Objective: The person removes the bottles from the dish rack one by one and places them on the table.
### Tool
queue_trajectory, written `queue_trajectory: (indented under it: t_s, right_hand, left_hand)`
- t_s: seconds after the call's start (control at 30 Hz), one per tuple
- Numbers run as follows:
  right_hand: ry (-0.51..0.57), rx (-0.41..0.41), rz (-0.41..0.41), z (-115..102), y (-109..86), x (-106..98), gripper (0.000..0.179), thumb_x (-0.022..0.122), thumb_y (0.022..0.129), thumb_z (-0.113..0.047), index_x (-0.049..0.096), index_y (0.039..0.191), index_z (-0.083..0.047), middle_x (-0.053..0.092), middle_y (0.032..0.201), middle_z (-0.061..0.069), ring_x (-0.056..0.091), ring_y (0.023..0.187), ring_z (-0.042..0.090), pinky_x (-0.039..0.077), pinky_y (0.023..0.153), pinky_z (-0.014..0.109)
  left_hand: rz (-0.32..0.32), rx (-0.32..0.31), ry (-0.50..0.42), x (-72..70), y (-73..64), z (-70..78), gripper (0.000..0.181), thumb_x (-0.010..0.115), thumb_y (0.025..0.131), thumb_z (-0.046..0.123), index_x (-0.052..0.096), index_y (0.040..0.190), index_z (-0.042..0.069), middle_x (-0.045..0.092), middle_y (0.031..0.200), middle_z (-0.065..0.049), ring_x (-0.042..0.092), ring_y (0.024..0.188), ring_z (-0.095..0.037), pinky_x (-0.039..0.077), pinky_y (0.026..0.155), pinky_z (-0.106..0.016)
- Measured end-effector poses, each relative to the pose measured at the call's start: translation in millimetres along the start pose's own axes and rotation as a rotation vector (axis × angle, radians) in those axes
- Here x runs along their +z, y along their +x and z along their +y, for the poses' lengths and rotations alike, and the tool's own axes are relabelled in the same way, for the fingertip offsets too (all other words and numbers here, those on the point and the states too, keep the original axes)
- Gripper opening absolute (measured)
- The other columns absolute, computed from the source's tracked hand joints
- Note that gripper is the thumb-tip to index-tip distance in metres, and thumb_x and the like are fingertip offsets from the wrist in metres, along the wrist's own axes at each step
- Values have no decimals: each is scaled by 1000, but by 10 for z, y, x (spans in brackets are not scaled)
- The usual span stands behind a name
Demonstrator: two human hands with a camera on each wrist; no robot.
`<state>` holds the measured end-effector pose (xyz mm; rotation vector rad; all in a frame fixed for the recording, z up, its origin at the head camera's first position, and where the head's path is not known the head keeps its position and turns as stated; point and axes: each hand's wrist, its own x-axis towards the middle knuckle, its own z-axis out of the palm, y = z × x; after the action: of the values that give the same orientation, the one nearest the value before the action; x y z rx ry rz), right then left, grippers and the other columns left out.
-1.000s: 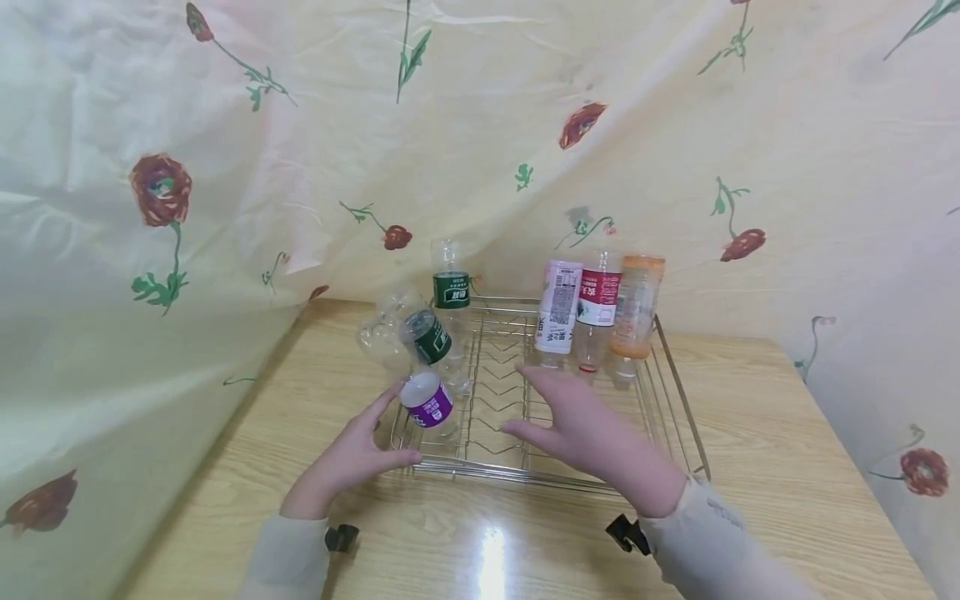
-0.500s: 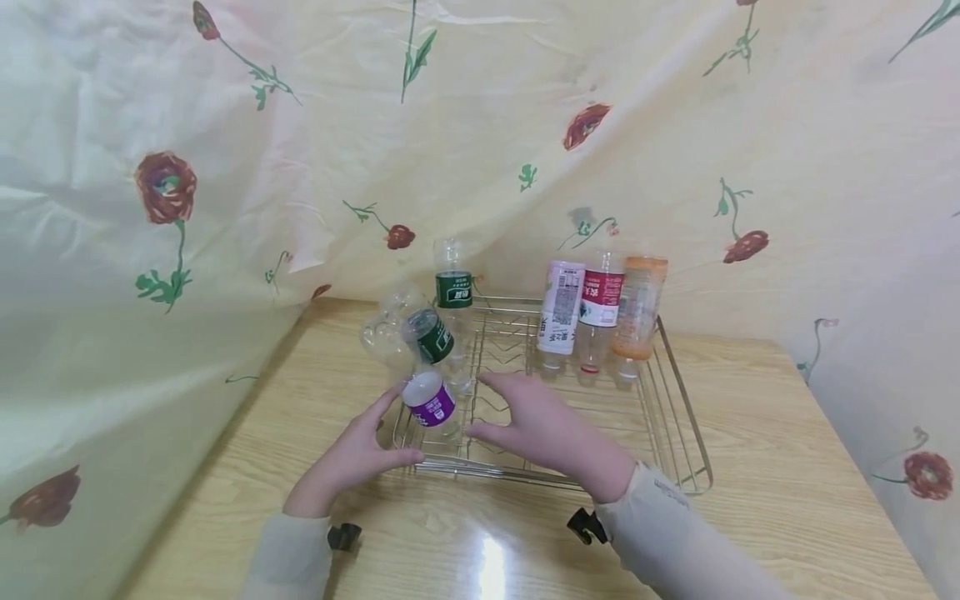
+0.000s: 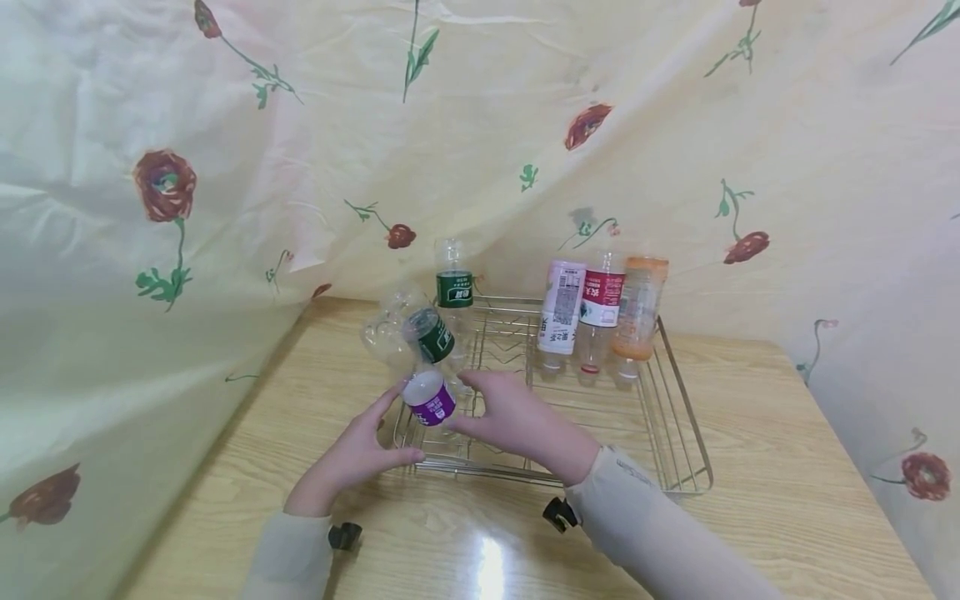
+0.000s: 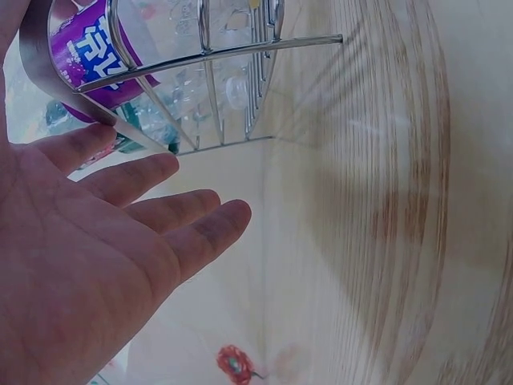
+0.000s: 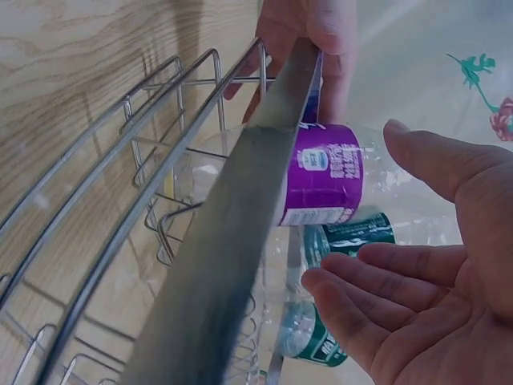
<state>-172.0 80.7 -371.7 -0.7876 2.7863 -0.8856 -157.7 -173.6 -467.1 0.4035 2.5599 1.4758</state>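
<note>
A clear plastic bottle with a purple label (image 3: 432,405) leans in the front left corner of a wire rack (image 3: 487,473), its base end up. My left hand (image 3: 358,457) is spread at its left side, index fingertip at the bottle, the other fingers straight in the left wrist view. From the right, my right hand (image 3: 525,423) has its fingers and thumb either side of the bottle's right edge. The right wrist view shows my right hand (image 5: 433,297) with loosely bent fingers, apart from the purple label (image 5: 325,172). Just behind are bottles with green labels (image 3: 433,336).
At the rack's back right stand a pink-white bottle (image 3: 562,308), a red-labelled bottle (image 3: 602,297) and an orange-banded bottle (image 3: 639,308), caps downward. The rack rests on a wooden table (image 3: 420,542). Flowered cloth (image 3: 480,167) hangs behind and at the sides.
My right hand has moved left across the rack to the bottle with the purple label. My left hand and the bottles have stayed in place.
</note>
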Motion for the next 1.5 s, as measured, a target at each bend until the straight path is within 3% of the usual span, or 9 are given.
queue_trajectory:
  t_s: [0.27,0.43,0.67,0.83,1.17,1.5]
  right_hand:
    - [30,37,-9,-27,138,96,81,83,86,-39,48,150,-2,61,137,16,61,121,33,51,100,48]
    - [53,31,-20,-38,197,121,77,83,86,-39,52,146,-1,64,133,17,62,119,34,52,99,47]
    - [58,3,-27,-17,267,175,61,85,84,-36,63,133,-7,71,111,5,69,99,24,58,83,33]
    - [52,-5,-42,7,326,227,55,86,84,-35,65,127,-8,70,105,1,67,90,14,56,76,24]
    - [100,45,-24,-34,401,290,57,87,82,-38,66,124,-7,71,102,2,66,83,10,57,71,24]
    - [128,46,-7,-40,459,351,49,88,82,-31,66,118,-5,70,97,1,64,79,11,57,71,26]
  left_hand:
    - [-7,4,0,-9,-7,5,111,88,77,46,21,164,29,20,167,-7,24,147,-44,30,112,-62]
    - [-10,-4,1,-7,-8,17,112,89,77,45,21,164,30,20,167,-6,25,147,-42,30,113,-61]
    - [-3,-2,13,2,-3,5,111,88,76,48,21,163,33,21,166,-5,26,146,-42,32,112,-60]
    - [-1,8,17,5,4,-8,112,89,76,47,21,164,31,22,166,-6,27,146,-42,32,112,-60]
    - [1,-2,16,5,-5,-8,110,89,76,46,23,163,32,23,166,-8,29,145,-42,32,112,-60]
    - [-2,-1,21,6,7,2,110,89,77,46,23,163,30,24,166,-8,29,146,-41,33,113,-59]
